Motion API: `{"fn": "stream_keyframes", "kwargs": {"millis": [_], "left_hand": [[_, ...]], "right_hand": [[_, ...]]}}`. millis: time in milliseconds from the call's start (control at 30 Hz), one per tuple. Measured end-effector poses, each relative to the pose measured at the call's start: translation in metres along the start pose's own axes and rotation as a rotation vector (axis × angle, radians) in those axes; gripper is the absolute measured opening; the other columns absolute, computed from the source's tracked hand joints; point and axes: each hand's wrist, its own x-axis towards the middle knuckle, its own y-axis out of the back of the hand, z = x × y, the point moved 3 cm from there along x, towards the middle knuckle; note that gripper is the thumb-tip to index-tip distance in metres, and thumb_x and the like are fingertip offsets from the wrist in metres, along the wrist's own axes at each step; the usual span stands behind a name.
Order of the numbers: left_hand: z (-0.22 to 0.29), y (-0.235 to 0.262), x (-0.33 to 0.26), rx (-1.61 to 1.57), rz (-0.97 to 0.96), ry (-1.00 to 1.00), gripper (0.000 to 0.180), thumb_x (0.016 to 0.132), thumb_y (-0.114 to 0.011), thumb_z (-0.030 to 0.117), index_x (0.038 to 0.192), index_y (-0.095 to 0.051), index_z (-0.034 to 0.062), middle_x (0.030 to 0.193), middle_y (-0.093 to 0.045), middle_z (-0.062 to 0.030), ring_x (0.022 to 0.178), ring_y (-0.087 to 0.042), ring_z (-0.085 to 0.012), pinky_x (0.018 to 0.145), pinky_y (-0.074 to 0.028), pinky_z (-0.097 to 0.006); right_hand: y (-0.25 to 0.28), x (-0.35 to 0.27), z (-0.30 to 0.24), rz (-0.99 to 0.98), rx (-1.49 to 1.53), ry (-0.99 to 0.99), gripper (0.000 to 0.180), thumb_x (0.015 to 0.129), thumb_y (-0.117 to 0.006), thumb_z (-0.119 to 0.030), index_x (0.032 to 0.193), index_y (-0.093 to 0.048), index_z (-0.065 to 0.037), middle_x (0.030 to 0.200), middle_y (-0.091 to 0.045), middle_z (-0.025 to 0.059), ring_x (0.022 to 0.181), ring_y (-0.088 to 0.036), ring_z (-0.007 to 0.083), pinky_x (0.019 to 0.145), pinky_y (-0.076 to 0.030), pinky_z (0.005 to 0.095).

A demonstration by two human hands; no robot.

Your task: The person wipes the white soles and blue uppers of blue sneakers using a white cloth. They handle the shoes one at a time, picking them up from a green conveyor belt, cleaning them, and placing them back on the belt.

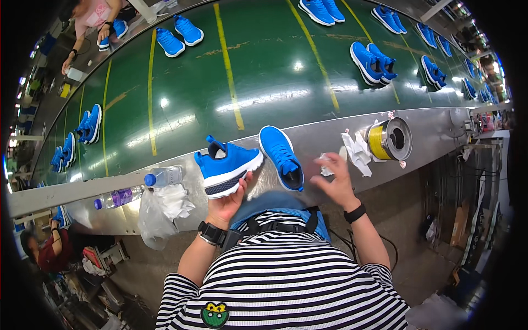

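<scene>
My left hand (226, 204) grips a blue sneaker (224, 163) by its white and dark-patterned sole, tilting it on its side above the metal ledge. Just right of it a second blue sneaker (281, 154) rests on the ledge, toe pointing away from me, with no hand on it. My right hand (340, 184) is raised to the right of that shoe. A crumpled bit of white tissue (325, 170) shows between its curled fingers and thumb; the grip is partly hidden.
Beyond the ledge runs a green conveyor belt (187, 82) with yellow lines and several pairs of blue sneakers. Right are white papers (358, 154) and a metal can (397, 138). Left are bottles (165, 176) and a plastic bag (154, 220). Co-workers (98, 14) sit nearby.
</scene>
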Motion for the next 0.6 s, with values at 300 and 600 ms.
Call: {"fn": "stream_keyframes", "kwargs": {"millis": [300,600], "left_hand": [[0.013,-0.002,-0.005,0.123,0.001,0.008,0.064,0.087,-0.047,0.033,0.133,-0.022,-0.0041,0.127,-0.032,-0.0294,0.107,-0.048,-0.0388,0.092,-0.043,-0.045],[0.021,-0.012,-0.005,0.224,-0.071,-0.024,0.062,0.085,-0.051,0.03,0.129,-0.028,-0.0059,0.122,-0.039,-0.028,0.104,-0.05,-0.0373,0.091,-0.044,-0.045]], "right_hand": [[-0.016,0.042,-0.027,-0.497,0.268,-0.118,0.029,0.076,-0.066,-0.02,0.098,-0.055,-0.005,0.108,-0.051,0.0143,0.1,-0.05,0.0261,0.084,-0.041,0.0366],[0.038,0.107,-0.038,-0.683,0.806,-0.451,0.046,0.087,-0.049,-0.044,0.113,-0.049,-0.006,0.107,-0.057,0.0083,0.097,-0.056,0.0197,0.082,-0.045,0.039]]}}
